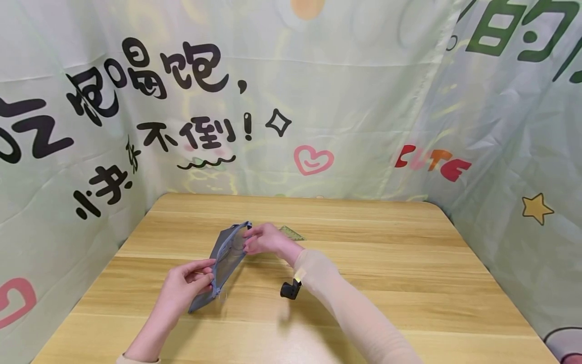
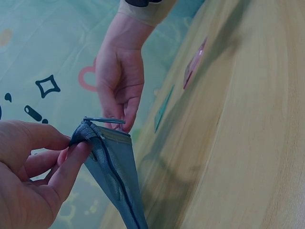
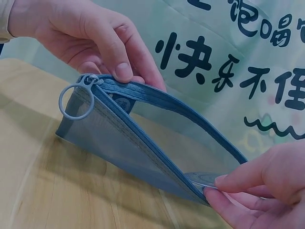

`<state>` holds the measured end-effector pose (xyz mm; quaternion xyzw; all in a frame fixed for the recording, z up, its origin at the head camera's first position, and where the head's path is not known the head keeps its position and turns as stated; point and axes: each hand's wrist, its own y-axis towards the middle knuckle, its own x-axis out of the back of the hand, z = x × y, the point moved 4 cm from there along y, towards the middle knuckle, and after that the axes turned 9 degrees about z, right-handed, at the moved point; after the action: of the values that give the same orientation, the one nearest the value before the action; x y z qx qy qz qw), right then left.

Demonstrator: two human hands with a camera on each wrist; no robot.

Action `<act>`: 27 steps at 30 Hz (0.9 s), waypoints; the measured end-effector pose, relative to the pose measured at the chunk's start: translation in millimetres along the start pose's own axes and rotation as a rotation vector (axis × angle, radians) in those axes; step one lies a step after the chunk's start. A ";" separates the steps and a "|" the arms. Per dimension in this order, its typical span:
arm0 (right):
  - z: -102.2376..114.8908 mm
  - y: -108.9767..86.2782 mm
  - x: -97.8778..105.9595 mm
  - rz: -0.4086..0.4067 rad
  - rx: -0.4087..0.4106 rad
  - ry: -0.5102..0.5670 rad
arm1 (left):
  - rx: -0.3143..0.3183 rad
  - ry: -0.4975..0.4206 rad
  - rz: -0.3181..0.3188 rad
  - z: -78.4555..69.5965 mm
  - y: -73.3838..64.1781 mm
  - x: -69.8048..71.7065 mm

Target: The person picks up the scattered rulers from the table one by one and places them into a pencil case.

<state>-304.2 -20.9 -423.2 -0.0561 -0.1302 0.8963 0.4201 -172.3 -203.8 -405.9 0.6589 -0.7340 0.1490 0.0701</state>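
Observation:
A blue-grey mesh zipper pouch (image 1: 221, 246) stands tilted on the table with its zipper undone and its mouth spread wide. My left hand (image 1: 182, 283) pinches the pouch's edge by the zipper end, beside the round ring pull (image 3: 60, 101). At the opposite end of the mouth, my right hand (image 1: 267, 238) pinches a thin, clear, curved-edged protractor (image 3: 206, 178) between thumb and fingers. In the right wrist view, part of this protractor lies inside the pouch opening. The left wrist view shows it edge-on above the pouch's end.
A greenish triangular set square (image 1: 292, 233) lies flat on the wooden table (image 1: 364, 222), just beyond my right wrist. Farther along in the left wrist view is a flat pinkish piece (image 2: 194, 66). Printed cloth (image 1: 354, 111) hangs around the table's back and sides.

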 end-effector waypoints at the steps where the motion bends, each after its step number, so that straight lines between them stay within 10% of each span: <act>1: 0.1 0.2 -0.4 0.001 0.002 -0.006 | 0.001 0.000 -0.001 0.2 0.0 0.1; 27: -1.8 -5.7 4.2 -0.038 0.007 -0.183 | 0.008 -0.002 -0.005 -0.2 -1.0 2.0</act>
<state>-302.3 -13.9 -423.3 0.0302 -0.1658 0.8900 0.4237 -171.6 -205.7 -405.0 0.6611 -0.7318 0.1512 0.0673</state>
